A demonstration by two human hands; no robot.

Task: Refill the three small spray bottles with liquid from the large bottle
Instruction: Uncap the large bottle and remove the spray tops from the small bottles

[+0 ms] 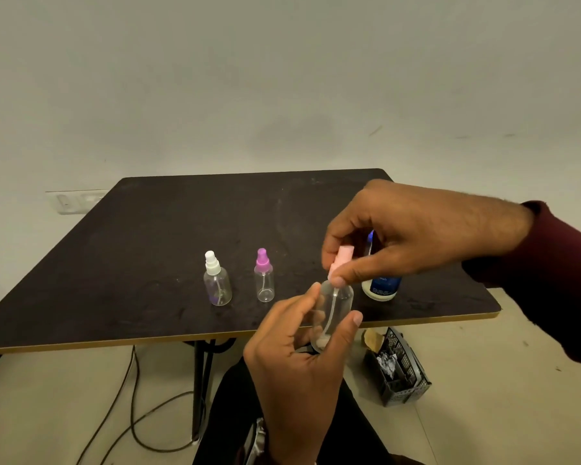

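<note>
The left hand [302,357] holds the clear small bottle [332,313] upright above the near table [114,263] edge. Directly above, along the bottle's long axis, the right hand [416,236] pinches the pink spray cap [341,260], probably to unscrew it.

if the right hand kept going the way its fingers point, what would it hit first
The right hand points down-left, fingers pinching the pink cap of the clear bottle gripped by the left hand. Past that, probably the left hand's fingertips; depth is unclear.
</note>
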